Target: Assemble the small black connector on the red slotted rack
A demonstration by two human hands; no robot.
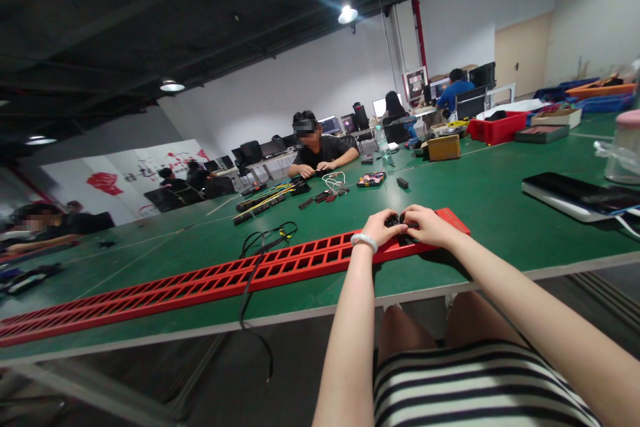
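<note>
A long red slotted rack [300, 260] lies along the front of the green table. Over its right end, my left hand [380, 227], with a pale bangle at the wrist, and my right hand [426, 223] come together. Both have their fingers curled around small black parts [401, 221], mostly covered by the fingers, so their kind is unclear. Other dark pieces show just under my palms, in or on the rack. A black cable [253, 267] crosses the rack to the left of my hands and hangs over the table's front edge.
A power bank [580, 197] with a white cable lies at right, near a pink-lidded jar [623, 147]. Across the table [310, 300] sits a person [320, 147] beside bundled cables [270, 203]. A red bin [497, 127] and a water bottle [384, 145] stand farther back.
</note>
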